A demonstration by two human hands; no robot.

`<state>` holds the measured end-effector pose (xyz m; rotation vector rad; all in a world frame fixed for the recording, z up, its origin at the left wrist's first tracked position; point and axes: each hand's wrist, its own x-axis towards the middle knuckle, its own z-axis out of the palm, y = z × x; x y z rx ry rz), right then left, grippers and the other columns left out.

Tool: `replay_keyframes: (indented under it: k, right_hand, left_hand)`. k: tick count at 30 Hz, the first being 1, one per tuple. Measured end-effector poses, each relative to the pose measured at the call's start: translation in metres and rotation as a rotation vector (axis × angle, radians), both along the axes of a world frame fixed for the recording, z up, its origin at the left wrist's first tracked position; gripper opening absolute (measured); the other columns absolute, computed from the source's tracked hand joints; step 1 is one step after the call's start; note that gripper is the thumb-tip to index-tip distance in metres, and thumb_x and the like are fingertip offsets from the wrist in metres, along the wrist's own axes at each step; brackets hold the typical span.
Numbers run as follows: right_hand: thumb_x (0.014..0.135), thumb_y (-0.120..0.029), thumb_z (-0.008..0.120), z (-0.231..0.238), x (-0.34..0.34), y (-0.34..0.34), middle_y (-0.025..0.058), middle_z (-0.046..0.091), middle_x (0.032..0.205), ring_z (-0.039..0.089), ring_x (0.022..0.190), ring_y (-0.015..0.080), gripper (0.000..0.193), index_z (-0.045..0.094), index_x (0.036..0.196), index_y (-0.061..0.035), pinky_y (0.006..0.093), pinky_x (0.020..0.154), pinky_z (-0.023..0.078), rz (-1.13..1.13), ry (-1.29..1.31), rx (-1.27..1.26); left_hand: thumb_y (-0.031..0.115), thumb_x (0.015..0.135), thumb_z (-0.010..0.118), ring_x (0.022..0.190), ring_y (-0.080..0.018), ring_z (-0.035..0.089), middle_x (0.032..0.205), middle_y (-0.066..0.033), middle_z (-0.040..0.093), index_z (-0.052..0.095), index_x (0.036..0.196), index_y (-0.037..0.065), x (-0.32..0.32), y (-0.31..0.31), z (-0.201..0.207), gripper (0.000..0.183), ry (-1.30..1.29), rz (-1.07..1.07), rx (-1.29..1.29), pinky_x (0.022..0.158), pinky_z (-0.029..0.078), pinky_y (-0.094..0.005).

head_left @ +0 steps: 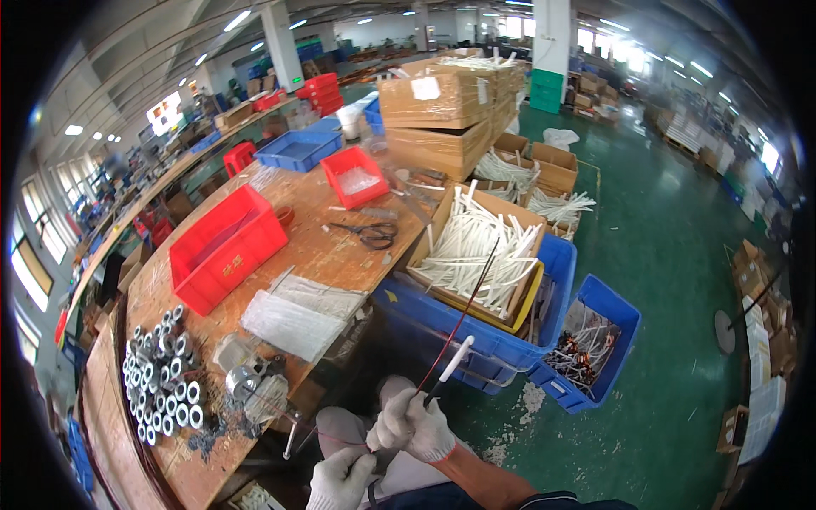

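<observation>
1. Your gloved right grip (414,429) was closed around a dark red wire (449,338) at the lower centre of the frame. The wire slanted up and right, its far end in front of the heaped white tubes (480,255).
2. Your left grip (337,478), at the bottom edge, had its fingers bent together near a thin red strand (333,439); whether they pinched it could not be told.
3. The long free end of the wire looked liable to catch among the tubes, should you have swung your hands toward the carton (432,228).
4. A short white sleeve (457,359) jutted out just above your right grip; a loosened hold might have let it drop toward the green floor (671,280).
5. The strand ran left toward the metal motor-like device (246,382) on the counter (314,246). A sharp tug could have tangled it there, if it was attached, which was unclear.
</observation>
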<state>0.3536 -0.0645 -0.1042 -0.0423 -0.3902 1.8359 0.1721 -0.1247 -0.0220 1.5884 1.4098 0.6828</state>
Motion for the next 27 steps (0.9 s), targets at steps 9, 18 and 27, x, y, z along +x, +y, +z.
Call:
replay_keyframes:
  k: [9, 18, 27]
  right_hand:
    - [0.115, -0.049, 0.044, 0.014, 0.053, 0.049, -0.0081, 0.021, 0.059, 0.015, 0.045, 0.0055, 0.044, 0.057, 0.092, -0.0150, 0.0293, 0.041, 0.012, -0.594, -0.104, -0.146]
    - [0.112, -0.053, 0.048, -0.130, 0.308, -0.068, -0.0095, 0.030, 0.063, 0.026, 0.050, 0.0074, 0.044, 0.060, 0.090, -0.0162, 0.0323, 0.054, 0.045, -1.009, -0.660, -1.061]
    - [0.085, -0.038, 0.085, -0.214, 0.335, -0.366, 0.0092, 0.075, 0.127, 0.074, 0.113, 0.0255, 0.055, 0.069, 0.131, -0.0122, 0.0386, 0.090, 0.061, 0.598, -2.939, -0.875]
  left_hand:
    - [0.041, 0.102, 0.068, 0.063, -0.0376, 0.067, 0.074, -0.0155, 0.065, 0.065, 0.083, 0.008, -0.095, -0.065, -0.023, 0.038, 0.792, 0.038, 0.289, 0.054, 0.052, -0.0500]
    - [0.019, 0.073, 0.072, 0.097, -0.0327, 0.068, 0.088, -0.0136, 0.068, 0.060, 0.066, 0.008, -0.232, -0.020, 0.017, 0.018, 1.019, -0.014, 1.072, 0.095, 0.055, -0.0494]
    - [0.013, 0.089, 0.076, 0.139, -0.0323, 0.054, 0.153, -0.0210, 0.049, 0.052, 0.136, 0.000, -0.110, 0.122, -0.060, 0.054, -0.260, 0.644, 0.845, 0.115, 0.046, -0.0414]
